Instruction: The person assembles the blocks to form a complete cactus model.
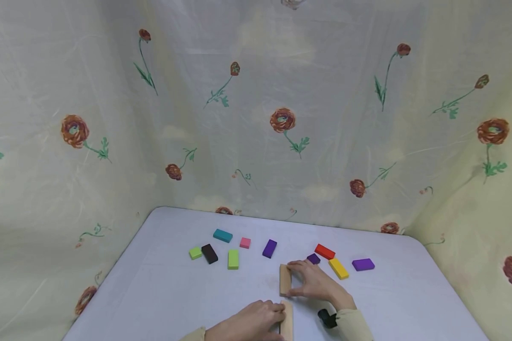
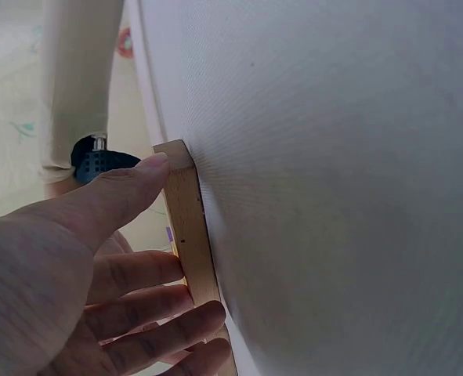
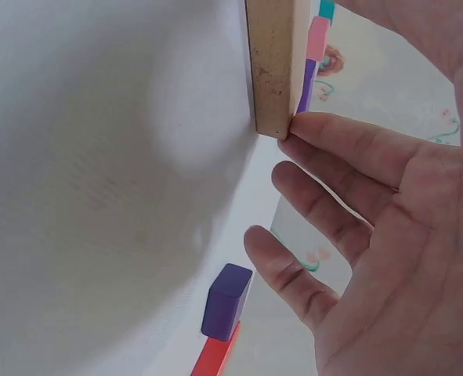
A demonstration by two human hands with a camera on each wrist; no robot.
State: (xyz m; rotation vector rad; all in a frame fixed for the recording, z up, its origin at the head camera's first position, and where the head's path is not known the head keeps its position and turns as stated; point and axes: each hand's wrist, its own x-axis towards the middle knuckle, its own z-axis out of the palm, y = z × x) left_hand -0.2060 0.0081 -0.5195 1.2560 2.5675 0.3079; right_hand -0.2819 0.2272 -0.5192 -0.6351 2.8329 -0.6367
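Observation:
Two plain wooden blocks lie nearly end to end on the white table, lengthwise away from me. My left hand (image 1: 248, 322) holds the nearer wooden block (image 1: 288, 323) from its left side; in the left wrist view its thumb presses near one end and the fingers reach along the block (image 2: 187, 227). The farther wooden block (image 1: 285, 280) is between the thumb and fingertips of my right hand (image 1: 317, 283), which spans it from end to end. Fingertips meet a corner of that block (image 3: 273, 78) in the right wrist view.
Beyond the hands on the left lie teal (image 1: 223, 235), pink (image 1: 245, 243), black (image 1: 209, 254) and two lime blocks (image 1: 233, 259). A purple block (image 1: 269, 248) lies mid-table. Red (image 1: 324, 251), yellow (image 1: 338, 268), dark purple (image 1: 313, 258) and violet blocks (image 1: 363, 264) lie right. Flowered cloth hangs behind.

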